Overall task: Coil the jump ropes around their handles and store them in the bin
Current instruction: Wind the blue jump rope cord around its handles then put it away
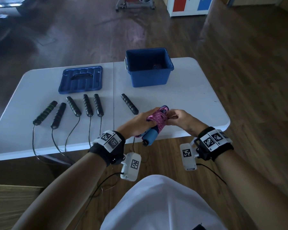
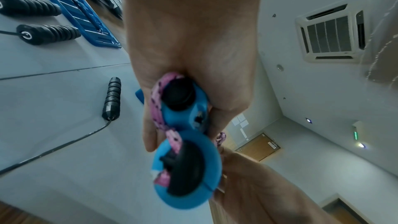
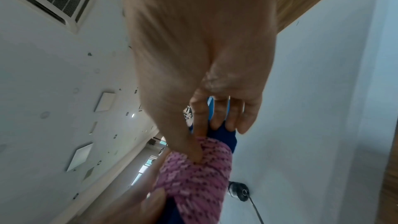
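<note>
Your left hand [image 1: 136, 121] grips blue foam handles [image 1: 150, 136] wrapped in pink speckled woven rope [image 1: 157, 119]; your right hand [image 1: 181, 117] fingertips [image 3: 197, 156] pinch rope coil above white table [image 1: 189, 97].

Open lane on the right, clutter on the left

Bare white table [image 1: 198, 100] lies between the near edge and the open blue bin [image 1: 149, 68], so a hand could pass straight up that side; one black handle [image 1: 129, 104] lies slantwise just left of that lane, five more black handles [image 1: 87, 105] fan across the left half with cords trailing over the near edge, and the blue lid [image 1: 81, 80] lies flat behind them
</note>
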